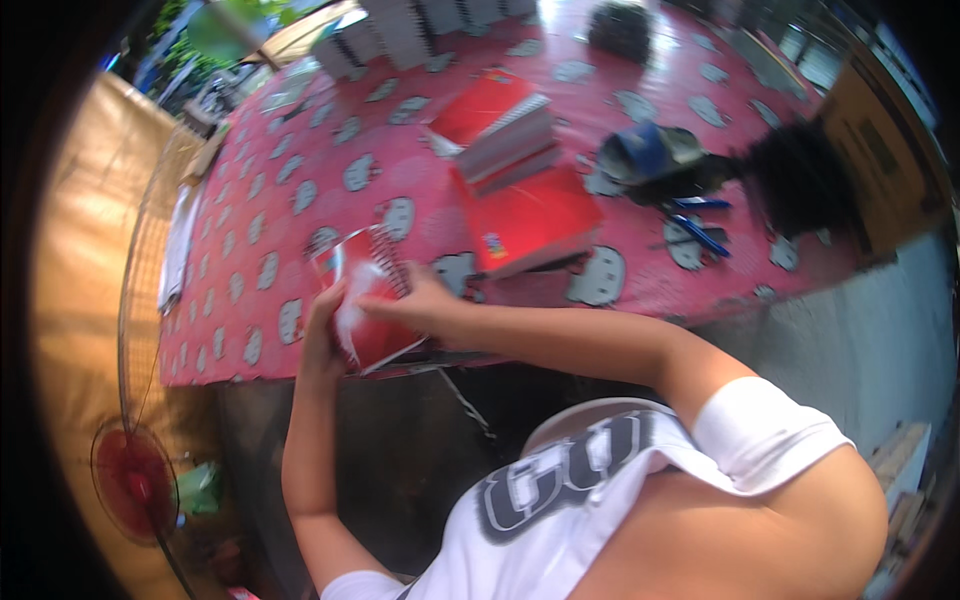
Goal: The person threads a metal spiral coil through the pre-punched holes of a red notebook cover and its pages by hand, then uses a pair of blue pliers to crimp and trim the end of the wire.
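Over the table's near edge I hold a spiral notebook [388,342] with a red and white cover, tilted, its wire coil along the right side. My left hand [324,318] grips its left edge. My right hand [428,300] is closed on its right side, with the thumb over the cover. To the right, a red-covered pile of notebooks [535,220] lies flat. Another stack of red notebooks [500,125] sits behind and partly on it, with the page edges facing me.
Spiral-bound stacks [385,38] stand along the far edge of the pink patterned table [330,200]. Blue pens [700,236], a blue roll [645,150], a black bristly bundle [800,180] and a cardboard box [890,150] are at right. A red fan [135,485] stands lower left.
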A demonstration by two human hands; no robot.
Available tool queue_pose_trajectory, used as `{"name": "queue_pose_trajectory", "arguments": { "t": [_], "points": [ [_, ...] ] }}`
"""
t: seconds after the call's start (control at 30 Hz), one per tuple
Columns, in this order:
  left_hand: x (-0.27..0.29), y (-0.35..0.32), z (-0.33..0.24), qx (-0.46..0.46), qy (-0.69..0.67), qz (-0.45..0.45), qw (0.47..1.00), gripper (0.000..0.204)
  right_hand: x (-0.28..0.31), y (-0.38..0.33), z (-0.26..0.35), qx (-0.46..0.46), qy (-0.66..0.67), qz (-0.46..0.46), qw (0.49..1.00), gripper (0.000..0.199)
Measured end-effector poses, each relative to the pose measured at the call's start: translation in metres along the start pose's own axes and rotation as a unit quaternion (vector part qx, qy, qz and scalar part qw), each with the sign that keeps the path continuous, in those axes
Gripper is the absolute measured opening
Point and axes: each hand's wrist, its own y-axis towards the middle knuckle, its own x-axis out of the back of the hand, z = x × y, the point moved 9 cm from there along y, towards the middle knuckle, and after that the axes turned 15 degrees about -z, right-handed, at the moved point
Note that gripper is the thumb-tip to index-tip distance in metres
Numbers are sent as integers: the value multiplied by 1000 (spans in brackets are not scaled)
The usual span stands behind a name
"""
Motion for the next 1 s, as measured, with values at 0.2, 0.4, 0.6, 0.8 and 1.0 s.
{"name": "queue_pose_trajectory", "arguments": {
  "t": [0.2,0.4,0.6,0.8,1.0],
  "points": [
    [16,-78,12,-269,122,36,955,54,23,-114,67,246,-109,-1,963,122],
    [-201,-150,88,-481,288,355,748,64,156,-220,138,416,-129,-101,895,123],
    [-380,-102,126,-126,110,366,916,86,278,-280,140,304,-160,-469,814,104],
    [-479,-66,142,-4,74,417,906,65,345,-258,179,312,-117,-521,785,97],
    [-467,-82,121,-175,35,510,841,96,314,-278,172,429,-195,-496,729,121]
  ]
}}
